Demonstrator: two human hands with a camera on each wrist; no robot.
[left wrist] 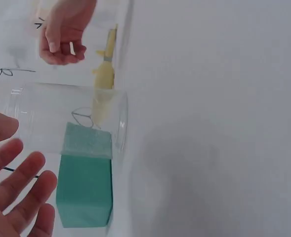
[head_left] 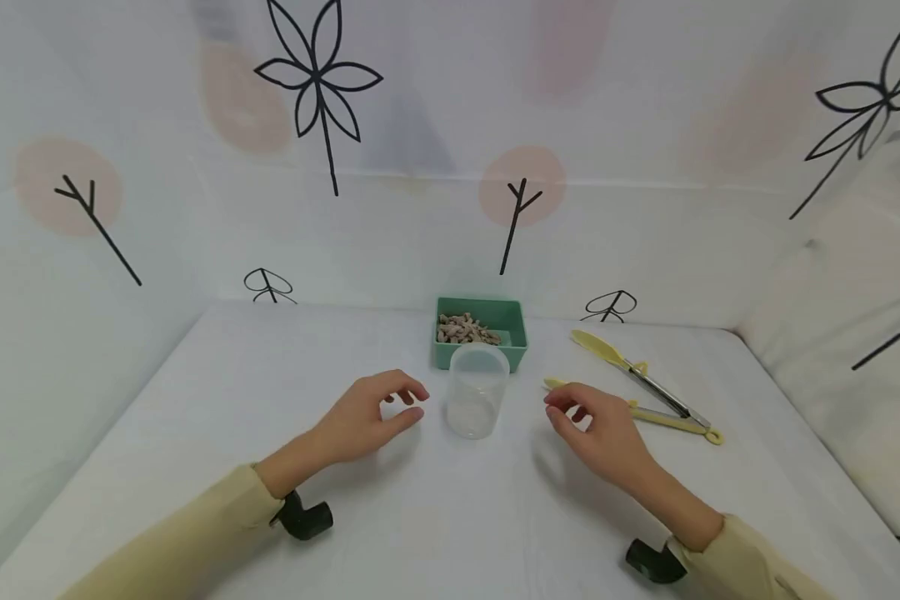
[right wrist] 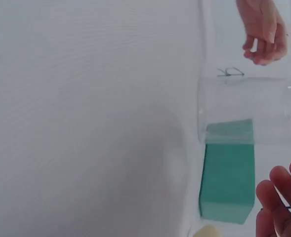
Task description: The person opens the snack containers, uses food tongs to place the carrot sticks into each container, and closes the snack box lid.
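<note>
clear plastic cup [head_left: 474, 404] between left hand [head_left: 367, 417] and right hand [head_left: 600, 433]

nearest are a pale yellow left sleeve [head_left: 187, 533] and a matching right sleeve [head_left: 750, 558], with a dark wrist piece [head_left: 307, 518] on the left arm and another dark fitting [head_left: 656, 562] on the right. beyond them, the left hand has its fingers loosely bent and its thumb parted from them; it holds nothing. the right hand is half curled in the same way, also with nothing in its grasp. the cup stands upright on the white table [head_left: 420, 517], in the gap between the fingertips and touched by neither hand. to the right lie spread tongs [head_left: 656, 385] with yellow tips, one arm partly hidden behind the right hand. just behind the cup sits a green box [head_left: 513, 321] with brownish pieces [head_left: 463, 328], mostly toward its left side. farthest back hangs a pale cloth [head_left: 420, 233] bearing black line-drawn flowers [head_left: 317, 77].
</note>
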